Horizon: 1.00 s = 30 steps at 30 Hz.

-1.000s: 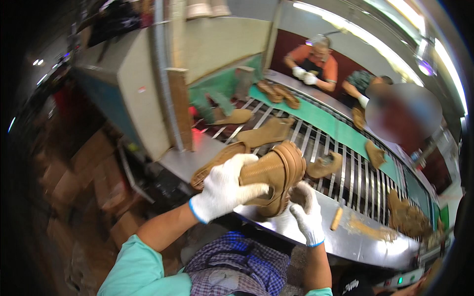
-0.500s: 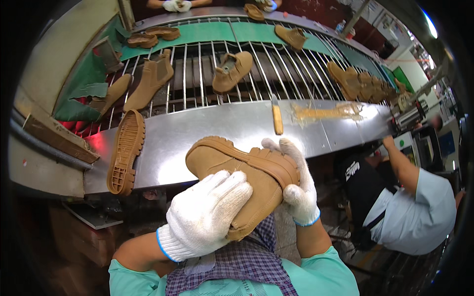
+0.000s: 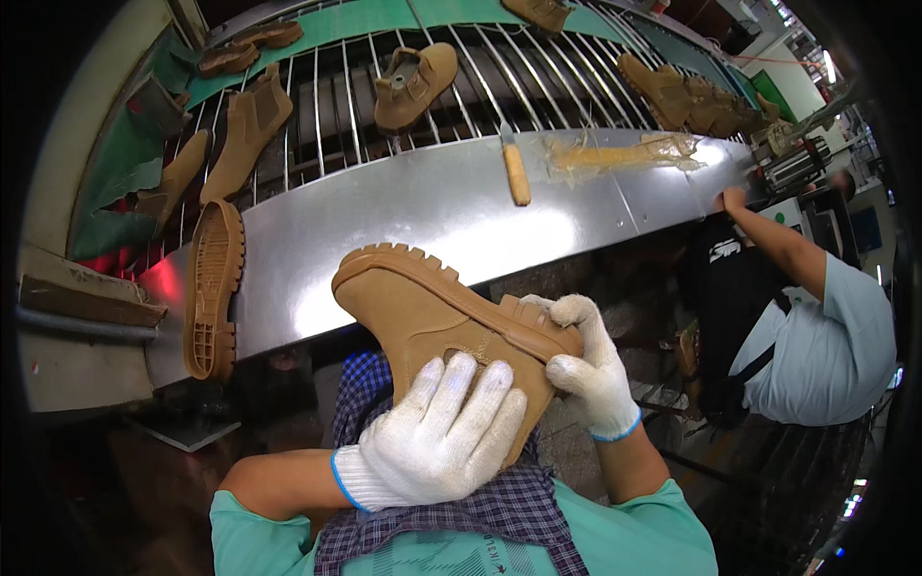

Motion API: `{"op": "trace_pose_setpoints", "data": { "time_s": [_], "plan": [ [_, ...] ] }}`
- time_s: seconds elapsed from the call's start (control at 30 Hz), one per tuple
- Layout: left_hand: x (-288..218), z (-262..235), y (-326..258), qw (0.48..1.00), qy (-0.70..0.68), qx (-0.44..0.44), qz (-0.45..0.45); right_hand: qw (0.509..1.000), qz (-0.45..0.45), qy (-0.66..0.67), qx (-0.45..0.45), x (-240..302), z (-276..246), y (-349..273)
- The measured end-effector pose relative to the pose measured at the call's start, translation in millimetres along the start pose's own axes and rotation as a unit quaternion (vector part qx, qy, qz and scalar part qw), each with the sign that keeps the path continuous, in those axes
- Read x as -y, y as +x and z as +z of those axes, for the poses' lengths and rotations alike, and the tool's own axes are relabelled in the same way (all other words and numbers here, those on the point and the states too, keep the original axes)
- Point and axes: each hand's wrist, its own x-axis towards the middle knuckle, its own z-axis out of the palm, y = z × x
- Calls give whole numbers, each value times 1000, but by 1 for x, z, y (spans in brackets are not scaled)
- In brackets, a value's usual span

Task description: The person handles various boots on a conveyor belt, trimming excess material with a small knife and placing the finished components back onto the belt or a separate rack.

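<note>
A tan suede ankle boot (image 3: 403,298) with a lugged brown sole is held on its side over my lap, its toe to the left and its sole facing away from me. My left hand (image 3: 437,437), in a white knit glove, presses its spread fingers on the shaft; its thumb is hidden. My right hand (image 3: 594,370), also gloved, grips the heel end of the sole between thumb and fingers. Beyond the boot, a knife (image 3: 516,168) with a wooden handle lies on the steel bench (image 3: 384,216). A loose brown outsole (image 3: 213,288) rests at the bench's left end.
Metal rollers behind the bench carry several tan boots (image 3: 413,86), with more lined up at the right (image 3: 672,91). Dried yellowish residue (image 3: 624,154) coats part of the steel. Close on my right is a person in a light shirt (image 3: 807,317), an arm stretched toward the bench.
The boot has tilted so that more of its side shows. My left fingers have spread and shifted right along the shaft. The bench and its things sit higher in view.
</note>
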Motion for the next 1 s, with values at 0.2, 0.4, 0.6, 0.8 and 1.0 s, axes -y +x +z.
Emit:
{"op": "trace_pose_setpoints", "data": {
  "time_s": [0.2, 0.4, 0.6, 0.8, 1.0],
  "plan": [
    [3, 1, -13, 1000, -14, 0, 28, 993, 87, -74, -11, 13, 10, -11],
    [-1, 12, -36, 996, -7, 20, 86, 961, 209, -155, 92, 10, -2, -7],
    [5, 11, -41, 995, -3, 26, 95, 960, 187, -193, 75, 7, 12, -14],
    [8, 9, -60, 990, -30, 60, 127, 898, 142, -388, 150, 3, 13, -19],
    [25, -10, -91, 988, -59, 80, 121, 909, 159, -322, 213, -21, 18, -1]
  ]
}}
